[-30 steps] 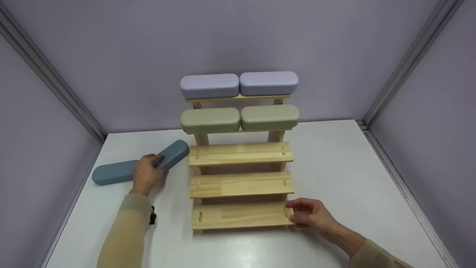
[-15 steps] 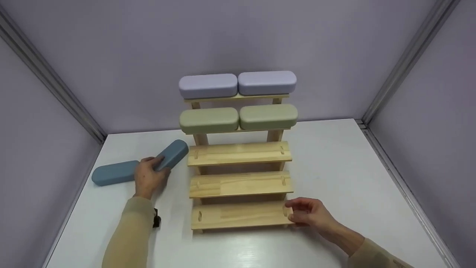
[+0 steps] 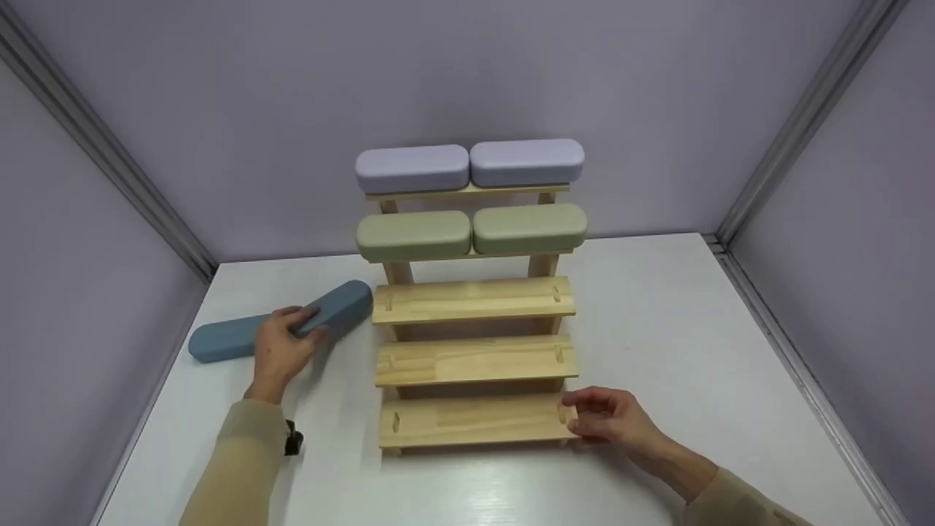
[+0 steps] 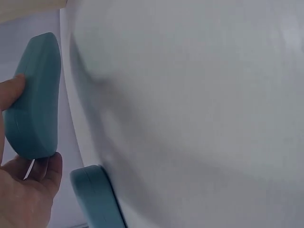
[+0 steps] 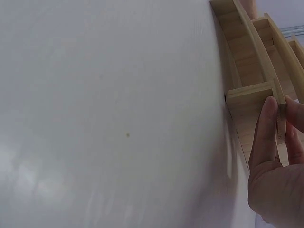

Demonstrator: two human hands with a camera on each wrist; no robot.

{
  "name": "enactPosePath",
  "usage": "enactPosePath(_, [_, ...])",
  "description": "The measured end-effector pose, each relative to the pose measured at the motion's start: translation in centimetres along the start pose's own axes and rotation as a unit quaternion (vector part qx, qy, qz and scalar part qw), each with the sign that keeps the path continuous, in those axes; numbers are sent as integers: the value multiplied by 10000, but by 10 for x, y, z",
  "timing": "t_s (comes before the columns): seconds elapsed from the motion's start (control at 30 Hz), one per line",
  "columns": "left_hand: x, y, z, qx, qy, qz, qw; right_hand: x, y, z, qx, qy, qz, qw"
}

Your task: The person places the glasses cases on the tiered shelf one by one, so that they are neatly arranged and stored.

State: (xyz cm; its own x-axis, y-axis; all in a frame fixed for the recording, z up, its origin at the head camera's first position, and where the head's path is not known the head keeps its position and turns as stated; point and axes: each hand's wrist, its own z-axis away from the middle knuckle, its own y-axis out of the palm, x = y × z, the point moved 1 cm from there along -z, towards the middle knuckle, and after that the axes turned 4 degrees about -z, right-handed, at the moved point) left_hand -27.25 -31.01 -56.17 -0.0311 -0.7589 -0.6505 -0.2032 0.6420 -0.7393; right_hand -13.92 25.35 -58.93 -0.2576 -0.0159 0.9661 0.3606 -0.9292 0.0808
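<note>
Between the thumb and fingers of my left hand (image 3: 281,347) is a blue glasses case (image 3: 342,308), tilted and beside the left side of the wooden tiered rack (image 3: 475,422). The left wrist view shows this held case (image 4: 40,99) raised off the table, its shadow apart from it. A second blue glasses case (image 3: 228,339) lies on the table left of that hand, its right end hidden behind the hand. My right hand (image 3: 617,424) pinches the right end of the rack's lowest shelf; in the right wrist view, the thumb and fingers lie on either side of the shelf board (image 5: 270,61).
Two lilac cases (image 3: 413,169) sit side by side on the top shelf. Two green cases (image 3: 415,235) fill the one below. Three lower shelves show bare wood. Around the white table (image 3: 679,329) stand pale walls with metal corner rails (image 3: 803,117).
The left hand has lifted the blue glasses case slightly off the table. My right hand stays at the lowest shelf's right end.
</note>
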Motion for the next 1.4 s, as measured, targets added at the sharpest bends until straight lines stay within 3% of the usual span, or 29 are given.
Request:
enactPosePath(0.5, [-16,-47,32,-78,295,319,9990,1,0,0,-68,46,42,10000])
enactPosePath(0.97, [-45,-79,46,-265,975,342,9943,2,1,1,37,120,-45,9999])
enactPosePath(1.4, [-72,-96,65,-820,1851,470,9782,0,-1,0,22,97,-12,9999])
